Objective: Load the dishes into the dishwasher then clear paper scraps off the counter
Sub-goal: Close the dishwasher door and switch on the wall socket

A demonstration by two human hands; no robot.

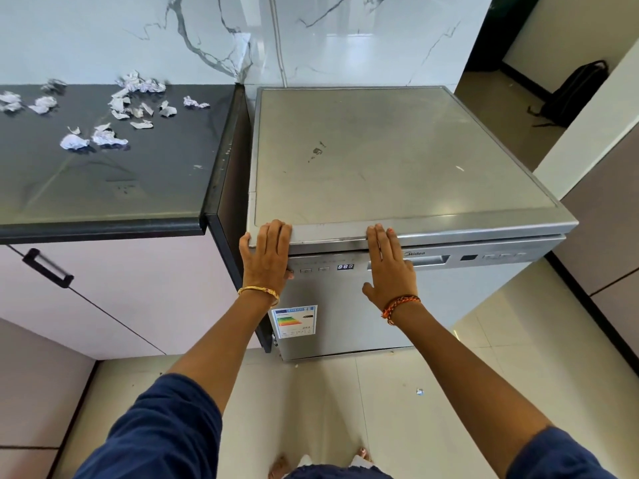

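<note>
my left hand (268, 252) lies flat w/ straight fingers on the front left corner of the dishwasher (397, 160), fingertips over the top edge, thumb near the buttons. my right hand (389, 267) is flat too, fingers straight and together, pressing on the top of the door (345, 305) just beside the handle recess (427, 261). both hands are spread flat and hold nothing. the door looks closed, the display (345, 266) is lit.

what could go wrong, as i judge it: no dishes are visible anywhere, so i cannot tell if they are inside already or not loaded at all. if the door is not latched fully it could drop open when i let go. my left thumb is close to the buttons, so a push there may start or change a programme by accident. next the paper scraps (103, 108) on the black table (155, 188) to my left are light and loose; a fast sweep may send some over the edge to the floor (345, 409), where one small scrap (419, 392) already lies.

count: 2 hands, 1 dishwasher, 0 dishes seen, approx 15-20 crumpled scraps on the table (some overlap, exact nr. not sure), 1 on the floor, 1 backpack (574, 91) by the far wall.
</note>
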